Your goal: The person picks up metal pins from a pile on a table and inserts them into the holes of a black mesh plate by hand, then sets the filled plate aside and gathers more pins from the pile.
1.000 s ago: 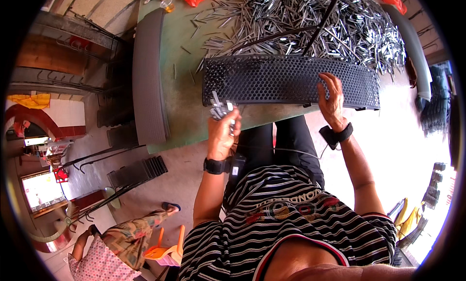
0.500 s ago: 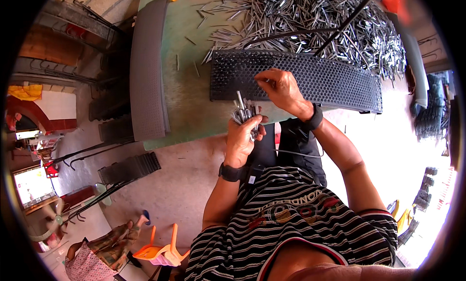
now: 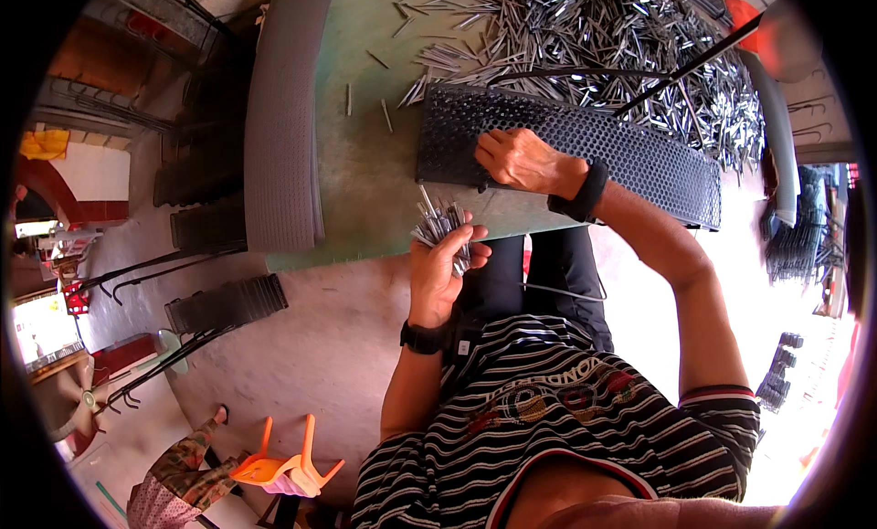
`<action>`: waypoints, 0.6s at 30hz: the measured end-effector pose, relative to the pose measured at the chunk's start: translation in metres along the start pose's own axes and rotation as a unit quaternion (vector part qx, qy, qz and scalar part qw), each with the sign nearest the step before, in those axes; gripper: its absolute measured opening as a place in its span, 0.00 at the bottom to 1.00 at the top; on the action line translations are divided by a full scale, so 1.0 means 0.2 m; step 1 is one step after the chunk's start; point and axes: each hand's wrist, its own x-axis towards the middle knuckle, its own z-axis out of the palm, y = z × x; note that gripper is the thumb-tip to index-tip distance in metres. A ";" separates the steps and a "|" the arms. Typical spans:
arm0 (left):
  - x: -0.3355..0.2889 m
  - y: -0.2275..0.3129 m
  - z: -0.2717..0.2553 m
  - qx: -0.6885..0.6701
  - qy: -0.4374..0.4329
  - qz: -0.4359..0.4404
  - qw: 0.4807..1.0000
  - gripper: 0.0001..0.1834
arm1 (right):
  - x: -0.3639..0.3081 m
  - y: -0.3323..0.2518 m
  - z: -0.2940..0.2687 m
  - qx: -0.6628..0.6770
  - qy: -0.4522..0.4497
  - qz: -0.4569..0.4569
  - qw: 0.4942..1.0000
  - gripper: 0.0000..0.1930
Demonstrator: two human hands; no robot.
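My left hand (image 3: 440, 266) is closed around a bunch of short thin metal rods (image 3: 438, 224), held just off the table's near edge, their ends poking out past the thumb. Over the left part of a long dark panel with rows of round holes (image 3: 644, 163), my right hand (image 3: 519, 160) is bent palm down with its fingers pinched together. Whatever the fingertips hold is hidden beneath them. Dark spots in the holes at the panel's left end may be inserted rods, too small to tell. Behind the panel lies a large heap of similar metal rods (image 3: 585, 40).
The green table (image 3: 361, 173) carries a stack of grey perforated sheets (image 3: 288, 136) at its left. A dark bar (image 3: 699, 61) slants over the heap. On the floor at lower left are an orange chair (image 3: 274, 470), another person (image 3: 178, 479), and a fan (image 3: 87, 396). Dark hooked racks stand further left.
My right hand has turned palm down and lowered at the panel's left part. The left hand still grips the rods. The whole view has shifted slightly.
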 end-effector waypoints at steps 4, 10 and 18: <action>0.00 -0.01 0.02 -0.027 0.012 -0.003 1.000 0.10 | 0.01 0.04 -0.04 -0.021 -0.006 -0.068 0.997 0.09; 0.05 -0.04 0.04 -0.020 0.015 0.022 0.999 0.10 | -0.07 0.04 -0.11 0.033 0.076 0.008 0.997 0.07; 0.13 0.02 0.13 0.023 0.048 0.092 0.994 0.12 | -0.17 -0.14 -0.37 0.362 0.106 0.332 0.864 0.04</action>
